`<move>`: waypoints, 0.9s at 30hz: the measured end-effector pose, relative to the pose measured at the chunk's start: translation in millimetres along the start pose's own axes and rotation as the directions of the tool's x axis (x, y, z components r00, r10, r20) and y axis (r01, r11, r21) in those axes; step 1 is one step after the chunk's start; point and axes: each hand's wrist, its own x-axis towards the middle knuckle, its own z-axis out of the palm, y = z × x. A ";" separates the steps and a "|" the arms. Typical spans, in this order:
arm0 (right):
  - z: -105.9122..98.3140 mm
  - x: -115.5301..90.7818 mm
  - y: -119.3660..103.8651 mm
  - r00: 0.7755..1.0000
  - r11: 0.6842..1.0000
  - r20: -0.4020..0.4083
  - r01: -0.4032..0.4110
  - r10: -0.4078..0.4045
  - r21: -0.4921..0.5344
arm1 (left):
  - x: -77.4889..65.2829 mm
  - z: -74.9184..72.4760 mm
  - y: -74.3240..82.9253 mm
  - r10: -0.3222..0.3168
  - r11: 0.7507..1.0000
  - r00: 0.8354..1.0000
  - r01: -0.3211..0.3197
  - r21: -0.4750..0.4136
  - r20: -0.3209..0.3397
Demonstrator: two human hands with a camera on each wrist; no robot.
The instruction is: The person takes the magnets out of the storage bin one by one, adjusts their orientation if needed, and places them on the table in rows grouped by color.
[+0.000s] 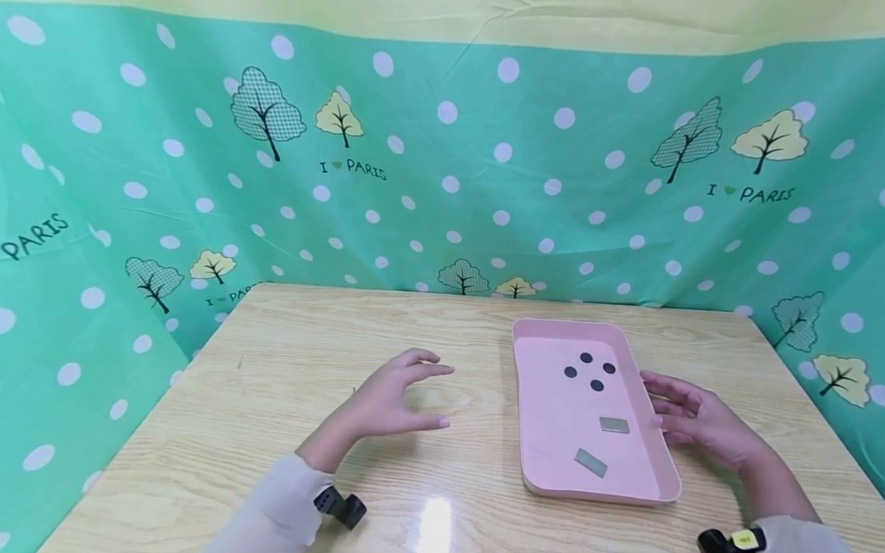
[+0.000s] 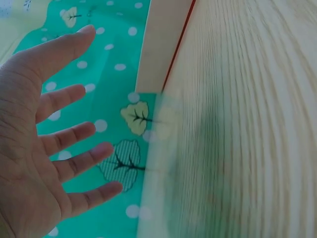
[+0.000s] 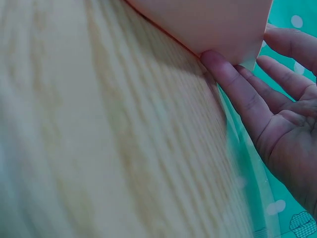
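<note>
A pink shallow tray [image 1: 554, 437] lies on the table, right of the middle. Several small black discs [image 1: 597, 386] sit toward its far end, while two flat grey-green rectangles, one square to the tray [image 1: 614, 425] and one slanted [image 1: 590, 462], lie nearer. My right hand [image 1: 705, 420] touches the outside of the tray's right wall; in the right wrist view a fingertip [image 3: 214, 59] meets the wall's lower edge. To the left of the tray, apart from it, my left hand [image 1: 391, 395] hovers with fingers spread and nothing in them.
The wooden table [image 1: 297, 336] runs back to a green dotted cloth [image 1: 419, 142] that hangs behind it and at both sides. Each wrist wears a small black camera, on the left [image 1: 340, 507] and on the right [image 1: 729, 546].
</note>
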 end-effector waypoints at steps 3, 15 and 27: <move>-0.1 -0.1 -0.4 1.000 1.000 0.004 -0.007 0.007 -0.003 | 6.1 3.2 4.1 0.022 1.000 1.000 -0.022 -0.010 0.005; 0.3 0.9 -1.4 1.000 1.000 0.015 -0.006 0.006 0.014 | 27.4 18.2 21.4 0.069 0.983 0.998 -0.066 -0.173 0.012; -0.4 0.7 -1.1 1.000 0.999 0.021 -0.011 0.011 0.030 | 40.8 20.9 39.2 0.149 0.964 0.988 -0.136 -0.227 0.040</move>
